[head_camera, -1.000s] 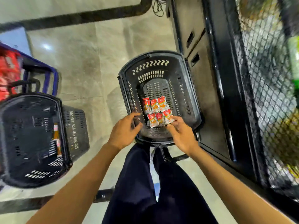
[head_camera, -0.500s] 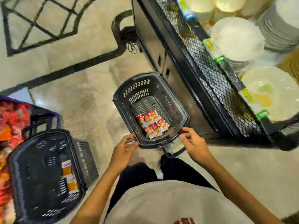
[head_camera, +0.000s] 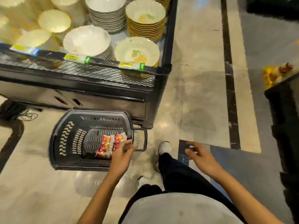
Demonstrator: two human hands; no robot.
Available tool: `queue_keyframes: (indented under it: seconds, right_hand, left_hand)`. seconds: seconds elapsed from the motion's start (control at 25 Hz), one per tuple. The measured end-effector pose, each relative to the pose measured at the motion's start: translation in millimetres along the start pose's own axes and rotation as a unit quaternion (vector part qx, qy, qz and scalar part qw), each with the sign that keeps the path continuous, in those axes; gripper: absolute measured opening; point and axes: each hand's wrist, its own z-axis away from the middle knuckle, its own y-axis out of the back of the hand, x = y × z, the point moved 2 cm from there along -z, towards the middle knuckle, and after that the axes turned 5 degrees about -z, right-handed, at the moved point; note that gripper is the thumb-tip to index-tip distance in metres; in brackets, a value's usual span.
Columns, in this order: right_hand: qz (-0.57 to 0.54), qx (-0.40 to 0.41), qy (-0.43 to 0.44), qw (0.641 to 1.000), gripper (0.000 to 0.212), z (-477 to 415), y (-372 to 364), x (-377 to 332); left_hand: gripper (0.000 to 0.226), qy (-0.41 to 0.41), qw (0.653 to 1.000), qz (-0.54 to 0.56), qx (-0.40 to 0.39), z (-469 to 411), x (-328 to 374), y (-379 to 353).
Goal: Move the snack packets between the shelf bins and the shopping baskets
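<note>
Black basket [head_camera: 64, 143] with zigzag and slotted cut-outs; red, orange and white snack packets [head_camera: 111, 143]; cream bowls [head_camera: 137, 50], gold-rimmed; black mesh shelf [head_camera: 97, 73] with yellow-green labels; beige marble floor [head_camera: 194, 94]

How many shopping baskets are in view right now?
1: the black basket on the floor by the dish shelf, snack packets inside, left hand over its rim. No other shows.

No text can be read. The yellow price tags [head_camera: 72, 57] clipped along the front rail of the shelf [head_camera: 105, 62] carry dark print that is too blurred to make out. The red and orange snack packets [head_camera: 109, 145] in the shopping basket [head_camera: 63, 139] show printing, but no letters or numbers are legible.
</note>
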Motion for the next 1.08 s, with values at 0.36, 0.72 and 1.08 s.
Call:
queue_keyframes:
  seconds: [0.36,0.72,1.08]
  right_hand:
    - [-0.161,0.154,-0.065,0.973,0.024,24.8,91.7,79.6]
    - [-0.219,0.238,-0.064,0.944,0.027,-16.3,247.1,125.2]
    - [-0.293,0.306,-0.069,0.903,0.023,-136.0,407.4,120.0]
  left_hand:
    - [0.020,-0.096,0.967,-0.119,-0.202,-35.3,117.5,-169.9]
    - [0.019,-0.070,0.952,-0.173,-0.244,-62.9,173.2,-311.9]
    - [0.018,-0.086,0.928,-0.218,-0.289,-172.9,283.2,-452.6]
